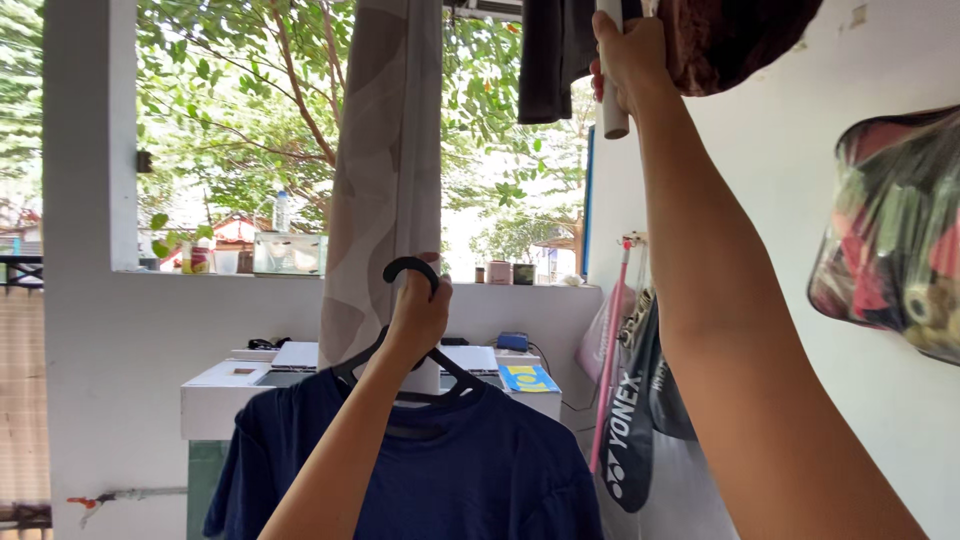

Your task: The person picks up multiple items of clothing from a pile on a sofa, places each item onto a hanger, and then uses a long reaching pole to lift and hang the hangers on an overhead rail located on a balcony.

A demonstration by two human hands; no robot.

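My left hand (418,316) grips the neck of a black plastic hanger (408,268), just under its hook. A dark blue T-shirt (470,470) hangs on that hanger in front of me. My right hand (628,55) is raised high and closed around a white pole (611,110) near the top of the view. Dark garments (548,55) hang beside that pole, and a brown cloth (725,40) is just right of my hand.
A long grey patterned cloth (385,170) hangs down the middle. Behind it stands a white washing machine (240,385) below a wall opening with a ledge holding jars and a small tank (288,253). A racket bag (630,420) hangs on the right wall, with a colourful bag (890,240) nearer.
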